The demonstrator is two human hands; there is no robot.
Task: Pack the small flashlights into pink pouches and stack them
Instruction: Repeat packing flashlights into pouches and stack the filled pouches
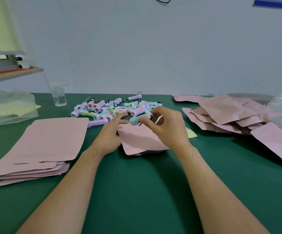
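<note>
head | we pinch a blue flashlight (139,118) in our right hand (167,127) (cord (139,124) dangling); left hand (108,134) touches pink pouch (140,141) edge; grip we cannot tell

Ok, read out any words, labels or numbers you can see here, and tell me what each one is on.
No text here can be read.
Blue sign on the wall: blurred and cut off by the frame, illegible.
Pink pouches, stack, heap and the held pouch: no print visible.
Flashlights: too small to show any lettering.
Clear bottle: no label visible.
</note>
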